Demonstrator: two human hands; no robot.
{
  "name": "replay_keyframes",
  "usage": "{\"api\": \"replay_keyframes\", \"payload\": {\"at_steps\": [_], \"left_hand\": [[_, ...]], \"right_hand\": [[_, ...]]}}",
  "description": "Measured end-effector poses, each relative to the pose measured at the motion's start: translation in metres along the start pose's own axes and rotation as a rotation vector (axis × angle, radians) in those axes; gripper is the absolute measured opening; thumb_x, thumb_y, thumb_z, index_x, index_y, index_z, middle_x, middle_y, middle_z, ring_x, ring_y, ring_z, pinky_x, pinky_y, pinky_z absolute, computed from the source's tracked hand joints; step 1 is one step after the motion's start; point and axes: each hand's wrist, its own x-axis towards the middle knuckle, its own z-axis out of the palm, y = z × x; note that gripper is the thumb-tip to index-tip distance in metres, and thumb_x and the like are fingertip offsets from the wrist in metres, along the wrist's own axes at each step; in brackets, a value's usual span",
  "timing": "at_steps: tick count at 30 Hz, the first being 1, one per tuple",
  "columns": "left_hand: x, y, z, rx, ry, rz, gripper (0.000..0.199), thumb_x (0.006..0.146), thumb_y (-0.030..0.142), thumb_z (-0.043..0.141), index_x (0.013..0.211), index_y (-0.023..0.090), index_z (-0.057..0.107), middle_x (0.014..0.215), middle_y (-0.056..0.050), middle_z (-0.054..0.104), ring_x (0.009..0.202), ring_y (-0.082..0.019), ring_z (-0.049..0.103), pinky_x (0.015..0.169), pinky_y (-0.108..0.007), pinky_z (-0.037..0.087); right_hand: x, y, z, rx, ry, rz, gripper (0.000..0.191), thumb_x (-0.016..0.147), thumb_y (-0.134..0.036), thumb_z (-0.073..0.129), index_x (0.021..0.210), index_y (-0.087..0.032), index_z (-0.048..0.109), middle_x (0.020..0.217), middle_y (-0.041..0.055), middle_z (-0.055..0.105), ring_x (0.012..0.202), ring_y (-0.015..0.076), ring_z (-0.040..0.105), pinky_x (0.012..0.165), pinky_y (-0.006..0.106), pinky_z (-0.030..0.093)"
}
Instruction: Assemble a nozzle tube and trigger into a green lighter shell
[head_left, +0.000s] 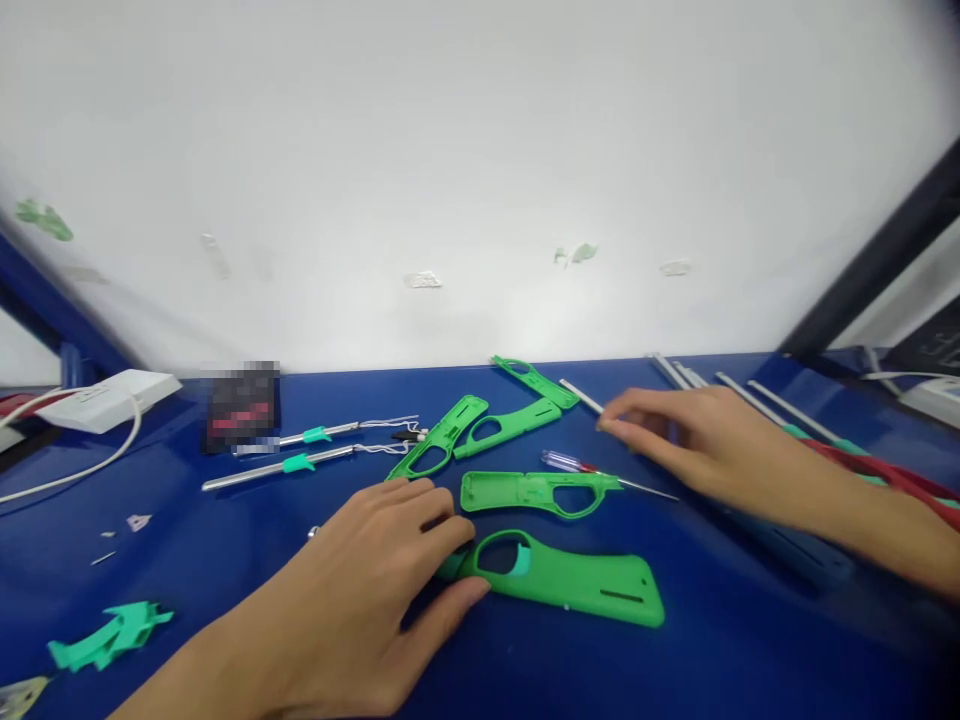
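Note:
My left hand (pixel 390 580) is closed around the narrow end of a green lighter handle (pixel 585 580), which lies on the blue table with a teal trigger (pixel 523 559) in its loop. The gripped end is hidden by my fingers. My right hand (pixel 675 430) pinches the near end of a thin silver tube (pixel 580 395) between thumb and fingertips. Between the hands lies an open green half shell (pixel 514 492). A screwdriver (pixel 564 461) with a clear handle lies just behind it. More green half shells (pixel 517 424) are spread farther back.
Two metal tubes with teal clips (pixel 298 463) and wires lie at the left. A loose teal part (pixel 112 635) is at the front left, and a white box with a cable (pixel 112 396) behind it. Several silver rods (pixel 765 400) lie beyond my right arm. A white wall (pixel 480 150) bounds the back.

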Motion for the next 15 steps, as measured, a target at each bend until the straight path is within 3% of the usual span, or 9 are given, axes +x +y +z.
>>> {"api": "replay_keyframes", "payload": {"at_steps": [1, 4, 8, 11, 14, 15], "left_hand": [[0.002, -0.002, -0.003, 0.042, 0.044, 0.021, 0.033, 0.129, 0.026, 0.059, 0.112, 0.024, 0.087, 0.103, -0.005, 0.093, 0.089, -0.029, 0.094, 0.083, -0.045, 0.078], [0.006, -0.015, -0.021, 0.179, 0.159, 0.059, 0.045, 0.128, 0.017, 0.052, 0.096, 0.025, 0.083, 0.092, -0.004, 0.091, 0.078, -0.025, 0.087, 0.077, -0.041, 0.071], [-0.002, -0.047, -0.064, 0.251, 0.268, -0.130, 0.029, 0.127, 0.022, 0.063, 0.113, 0.024, 0.088, 0.098, -0.001, 0.092, 0.082, -0.019, 0.084, 0.078, -0.033, 0.061], [-0.023, -0.066, -0.098, 0.336, 0.292, -0.355, 0.035, 0.127, 0.031, 0.061, 0.107, 0.025, 0.088, 0.095, 0.001, 0.091, 0.082, -0.020, 0.081, 0.079, -0.032, 0.057], [-0.053, -0.076, -0.125, 0.374, 0.185, -0.536, 0.036, 0.120, 0.039, 0.064, 0.106, 0.026, 0.094, 0.099, -0.001, 0.095, 0.086, -0.026, 0.085, 0.082, -0.036, 0.059], [-0.066, -0.078, -0.132, 0.379, 0.144, -0.590, 0.036, 0.118, 0.042, 0.065, 0.107, 0.027, 0.095, 0.101, -0.003, 0.097, 0.089, -0.028, 0.087, 0.083, -0.038, 0.060]], "right_hand": [[0.009, 0.002, -0.005, -0.046, -0.074, -0.031, 0.049, 0.131, -0.071, 0.067, 0.132, -0.029, 0.092, 0.097, 0.0041, 0.087, 0.080, 0.0241, 0.079, 0.077, 0.041, 0.061], [0.032, 0.004, -0.005, -0.154, -0.260, -0.086, 0.042, 0.129, -0.064, 0.082, 0.134, -0.023, 0.088, 0.118, 0.0061, 0.088, 0.099, 0.0246, 0.085, 0.094, 0.045, 0.074], [0.049, 0.008, 0.015, -0.226, -0.372, -0.154, 0.035, 0.128, -0.056, 0.086, 0.135, -0.022, 0.086, 0.121, 0.0056, 0.087, 0.098, 0.0232, 0.084, 0.092, 0.043, 0.076], [0.054, 0.013, 0.033, -0.213, -0.378, -0.215, 0.036, 0.128, -0.058, 0.086, 0.124, -0.022, 0.084, 0.109, 0.0023, 0.084, 0.087, 0.0198, 0.079, 0.083, 0.038, 0.073], [0.056, 0.018, 0.046, -0.134, -0.288, -0.266, 0.052, 0.128, -0.071, 0.076, 0.105, -0.025, 0.082, 0.089, -0.0004, 0.078, 0.070, 0.0190, 0.069, 0.068, 0.035, 0.061], [0.056, 0.020, 0.049, -0.098, -0.232, -0.261, 0.056, 0.128, -0.077, 0.067, 0.102, -0.030, 0.085, 0.089, 0.0025, 0.082, 0.071, 0.0237, 0.075, 0.065, 0.039, 0.057]]}}
